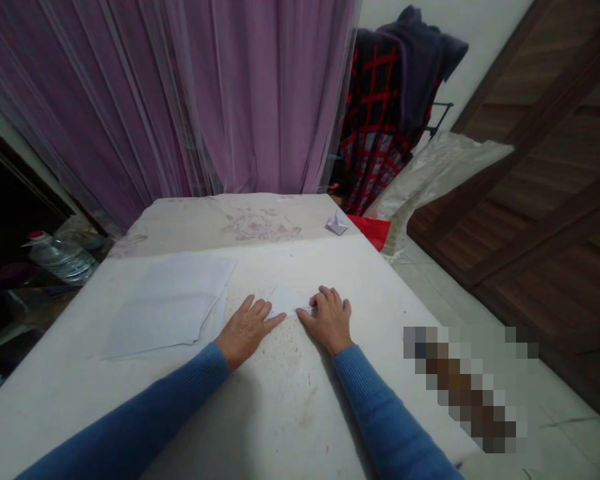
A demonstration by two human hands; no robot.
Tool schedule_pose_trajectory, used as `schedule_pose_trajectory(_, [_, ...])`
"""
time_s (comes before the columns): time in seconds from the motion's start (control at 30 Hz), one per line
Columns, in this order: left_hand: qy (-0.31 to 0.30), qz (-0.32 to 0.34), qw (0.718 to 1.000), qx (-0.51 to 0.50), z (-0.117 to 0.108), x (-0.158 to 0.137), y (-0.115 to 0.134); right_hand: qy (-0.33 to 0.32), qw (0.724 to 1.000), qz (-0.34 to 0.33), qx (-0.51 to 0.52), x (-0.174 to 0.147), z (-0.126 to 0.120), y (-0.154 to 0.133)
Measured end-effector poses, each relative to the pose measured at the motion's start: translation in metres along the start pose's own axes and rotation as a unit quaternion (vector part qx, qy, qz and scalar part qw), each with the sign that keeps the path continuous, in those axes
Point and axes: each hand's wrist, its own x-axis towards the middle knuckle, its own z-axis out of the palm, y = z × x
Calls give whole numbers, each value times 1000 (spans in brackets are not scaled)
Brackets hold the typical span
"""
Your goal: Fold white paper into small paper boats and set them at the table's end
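A small folded white paper lies on the table between my two hands. My left hand rests palm down at its left side, fingers apart, with the thumb stretched along the near edge. At the right corner, my right hand grips the paper with thumb and bent index finger. Faint printed marks show on the paper beside that thumb. To the left is a loose stack of white sheets. A finished-looking folded paper shape with a raised peak stands near the table's far right corner.
A pale cloth with a flower print covers the table. Beyond the far edge hangs a purple curtain. A large plastic bottle is off the left side. On the right are a red item, a plastic bag and a blurred-out patch.
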Motion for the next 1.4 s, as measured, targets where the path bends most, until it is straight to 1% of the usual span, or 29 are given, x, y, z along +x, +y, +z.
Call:
schedule_pose_trajectory(0.1, [3,2,1000,-4,2,-4,-3,-18,1000,10,9,3,-3,6])
schedule_pose_trajectory(0.2, [-6,6,1000,8,1,-10,-7,-23,999,15,17,6,-5,11])
schedule_pose_trajectory(0.6, [-35,-26,999,20,-5,-45,-21,4,999,17,41,13,1,30])
schedule_pose_trajectory(0.8, [-63,-56,996,35,-12,-50,-18,10,999,21,46,12,3,31])
schedule_pose_trajectory(0.93, [-61,-79,995,27,-25,-43,-8,12,998,18,52,10,1,29])
schedule_pose_trajectory(1.03, [-40,-106,994,1,-32,-31,5,7,999,13,52,10,0,28])
schedule_pose_trajectory(1.13, [10,-121,991,-46,-31,-15,17,5,999,14,50,9,0,28])
schedule_pose_trajectory(1.2, [26,-120,990,-70,-26,-5,21,15,998,10,55,8,0,28])
schedule_pose_trajectory(1.23, [20,-123,989,-76,-24,0,21,23,998,6,60,7,1,29])
schedule_pose_trajectory(1.4, [-56,-132,987,-79,-18,17,17,88,990,-28,110,6,7,37])
